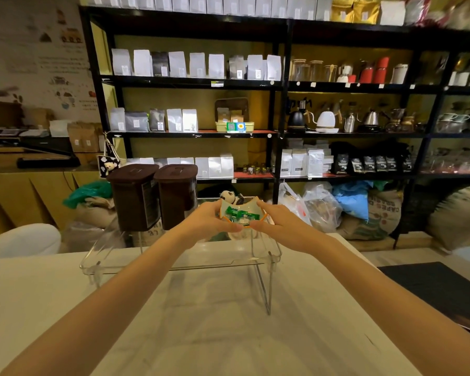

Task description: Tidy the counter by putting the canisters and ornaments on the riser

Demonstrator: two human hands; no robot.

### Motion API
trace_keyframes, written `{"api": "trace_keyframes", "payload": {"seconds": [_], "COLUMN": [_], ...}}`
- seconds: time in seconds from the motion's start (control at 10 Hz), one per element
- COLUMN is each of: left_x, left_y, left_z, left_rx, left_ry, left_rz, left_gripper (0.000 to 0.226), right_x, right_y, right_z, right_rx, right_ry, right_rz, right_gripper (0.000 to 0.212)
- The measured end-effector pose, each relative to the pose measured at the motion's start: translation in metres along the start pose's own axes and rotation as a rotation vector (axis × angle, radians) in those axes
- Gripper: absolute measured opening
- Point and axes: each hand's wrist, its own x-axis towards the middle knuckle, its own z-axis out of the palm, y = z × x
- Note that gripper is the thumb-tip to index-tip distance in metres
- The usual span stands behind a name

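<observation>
A clear acrylic riser (258,256) stands on the white counter (201,335). Two tall dark brown canisters (135,198) (177,195) stand side by side on its left part. Right of them, over the riser's top, both hands hold a small white dish (242,213) with an orange rim and green wrapped candies in it. My left hand (205,222) grips its left side and my right hand (276,223) its right side. A small panda ornament (229,197) sits just behind the dish, partly hidden by it.
A black mat (440,289) lies on the counter at the right. A white rounded object (22,241) sits at the far left. Behind the counter are sacks, plastic bags and black shelves (190,82) with coffee bags and kettles.
</observation>
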Motion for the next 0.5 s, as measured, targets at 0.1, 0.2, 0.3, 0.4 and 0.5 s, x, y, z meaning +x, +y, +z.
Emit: {"api": "trace_keyframes", "payload": {"seconds": [0.1, 0.2, 0.3, 0.4, 0.5], "left_x": [-0.001, -0.004, -0.011, -0.016, -0.029], "left_y": [0.006, 0.012, 0.022, 0.030, 0.037], "left_z": [-0.001, 0.000, 0.000, 0.000, 0.002], "left_rx": [0.087, 0.310, 0.560, 0.775, 0.912], "left_ry": [-0.017, -0.024, -0.053, -0.047, 0.036], "left_rz": [-0.010, 0.026, 0.022, 0.050, 0.132], "left_gripper": [0.043, 0.042, 0.041, 0.048, 0.056], "right_x": [-0.005, -0.010, -0.022, -0.043, -0.081], "right_y": [-0.002, -0.004, -0.004, -0.006, -0.002], "right_z": [-0.001, -0.004, -0.008, -0.012, -0.005], "right_rx": [-0.022, -0.112, -0.197, -0.245, -0.243], "right_ry": [0.003, -0.004, -0.025, -0.018, 0.036], "right_rz": [0.008, 0.019, 0.011, 0.027, 0.009], "right_gripper": [0.059, 0.057, 0.047, 0.046, 0.053]}}
